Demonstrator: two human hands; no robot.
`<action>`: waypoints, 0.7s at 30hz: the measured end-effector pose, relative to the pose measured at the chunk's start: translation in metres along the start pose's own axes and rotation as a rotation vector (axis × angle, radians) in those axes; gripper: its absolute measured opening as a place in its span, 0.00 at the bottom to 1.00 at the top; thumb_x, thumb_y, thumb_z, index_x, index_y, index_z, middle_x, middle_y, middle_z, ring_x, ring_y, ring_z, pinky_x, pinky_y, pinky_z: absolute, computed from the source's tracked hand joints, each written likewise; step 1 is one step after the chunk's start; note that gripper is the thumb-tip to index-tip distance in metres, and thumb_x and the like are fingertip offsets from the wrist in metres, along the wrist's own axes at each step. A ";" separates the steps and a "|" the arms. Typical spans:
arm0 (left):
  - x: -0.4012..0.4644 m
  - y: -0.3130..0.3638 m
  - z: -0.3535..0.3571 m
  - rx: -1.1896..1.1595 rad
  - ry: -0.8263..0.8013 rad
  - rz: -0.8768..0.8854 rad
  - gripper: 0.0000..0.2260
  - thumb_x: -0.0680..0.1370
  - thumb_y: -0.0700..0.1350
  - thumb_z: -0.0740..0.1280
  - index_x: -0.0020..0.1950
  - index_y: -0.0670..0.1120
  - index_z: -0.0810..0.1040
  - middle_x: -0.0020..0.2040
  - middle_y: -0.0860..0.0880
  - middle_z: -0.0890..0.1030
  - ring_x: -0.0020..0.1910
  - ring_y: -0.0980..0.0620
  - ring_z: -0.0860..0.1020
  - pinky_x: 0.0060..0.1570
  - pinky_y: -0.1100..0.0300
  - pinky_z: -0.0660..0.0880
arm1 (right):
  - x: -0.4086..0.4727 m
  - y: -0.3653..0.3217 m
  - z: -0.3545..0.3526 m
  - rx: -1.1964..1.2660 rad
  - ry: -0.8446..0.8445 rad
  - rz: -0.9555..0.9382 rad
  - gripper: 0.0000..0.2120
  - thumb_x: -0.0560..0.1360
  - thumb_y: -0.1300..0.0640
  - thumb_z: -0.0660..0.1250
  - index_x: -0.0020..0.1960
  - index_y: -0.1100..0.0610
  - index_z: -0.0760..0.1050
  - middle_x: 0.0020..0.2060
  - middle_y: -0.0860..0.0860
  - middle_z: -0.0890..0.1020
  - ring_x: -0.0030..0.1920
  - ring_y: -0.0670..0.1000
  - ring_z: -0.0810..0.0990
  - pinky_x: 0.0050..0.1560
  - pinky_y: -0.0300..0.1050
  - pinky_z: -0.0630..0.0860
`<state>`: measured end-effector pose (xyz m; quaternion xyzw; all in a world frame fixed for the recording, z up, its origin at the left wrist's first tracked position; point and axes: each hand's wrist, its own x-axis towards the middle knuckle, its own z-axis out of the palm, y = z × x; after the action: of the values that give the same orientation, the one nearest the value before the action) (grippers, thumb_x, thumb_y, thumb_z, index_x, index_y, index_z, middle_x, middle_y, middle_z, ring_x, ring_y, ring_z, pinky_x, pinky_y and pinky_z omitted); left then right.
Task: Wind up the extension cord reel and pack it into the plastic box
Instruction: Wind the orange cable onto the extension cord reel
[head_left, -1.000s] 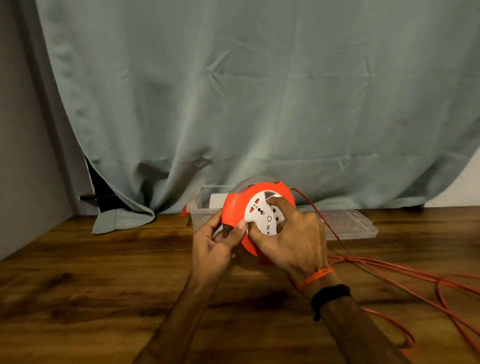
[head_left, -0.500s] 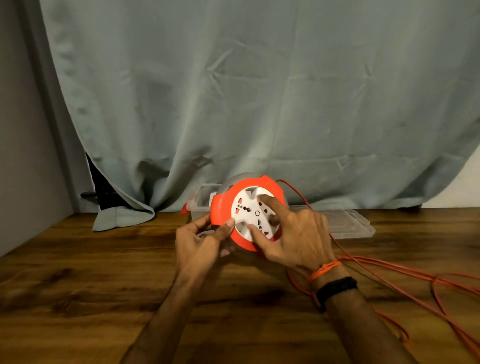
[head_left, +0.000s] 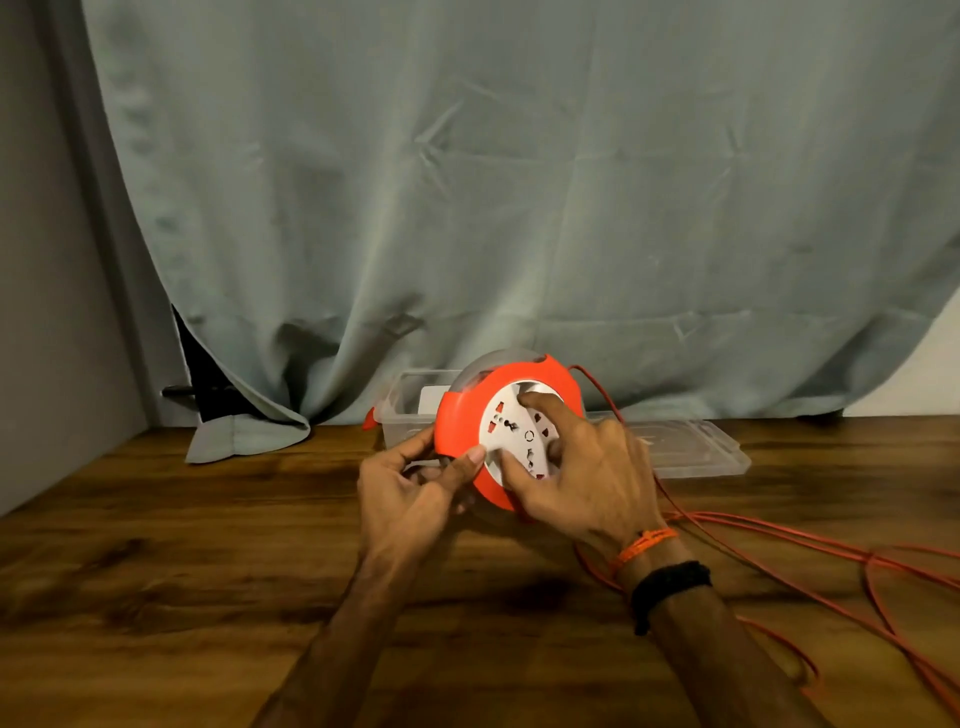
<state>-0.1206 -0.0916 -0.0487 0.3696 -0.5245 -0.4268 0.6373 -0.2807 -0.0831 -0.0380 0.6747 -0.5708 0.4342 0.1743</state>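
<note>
Grey-green curtain (head_left: 519, 182) hangs behind a dark wooden tabletop (head_left: 182, 561). Head view: one orange extension cord reel (head_left: 467, 415), white socket face tilted toward camera, held above tabletop, in front of one clear plastic box (head_left: 410, 395). Left hand (head_left: 410, 499) pinches reel's lower-left rim, thumb on front. Right hand (head_left: 582, 483) spread over socket face, index finger in a recess near top. One clear lid (head_left: 696, 452) flat beside box. Orange cord (head_left: 810, 556) trails loose to right, several loops. Two wristbands on right wrist.
</note>
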 end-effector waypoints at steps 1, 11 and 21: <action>-0.001 -0.001 0.001 0.011 -0.002 0.006 0.14 0.68 0.37 0.76 0.52 0.48 0.81 0.35 0.53 0.86 0.34 0.51 0.84 0.28 0.57 0.80 | 0.000 -0.004 0.002 0.067 0.026 0.115 0.30 0.68 0.32 0.65 0.65 0.44 0.72 0.40 0.52 0.85 0.46 0.57 0.83 0.46 0.49 0.79; 0.001 -0.002 0.000 -0.004 -0.004 -0.020 0.18 0.68 0.39 0.76 0.57 0.42 0.81 0.41 0.48 0.87 0.39 0.46 0.86 0.35 0.52 0.83 | 0.003 -0.003 -0.001 0.073 0.013 0.195 0.27 0.69 0.32 0.64 0.58 0.51 0.76 0.37 0.49 0.85 0.43 0.53 0.84 0.45 0.49 0.80; 0.003 0.000 -0.005 -0.100 -0.010 -0.054 0.13 0.71 0.36 0.73 0.54 0.42 0.82 0.41 0.50 0.87 0.40 0.50 0.86 0.31 0.60 0.80 | 0.003 0.009 -0.015 -0.089 -0.095 -0.254 0.31 0.67 0.45 0.66 0.70 0.41 0.70 0.58 0.47 0.79 0.38 0.52 0.82 0.31 0.42 0.72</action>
<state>-0.1157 -0.0939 -0.0484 0.3492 -0.4956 -0.4711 0.6407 -0.2945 -0.0765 -0.0301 0.7529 -0.5073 0.3505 0.2301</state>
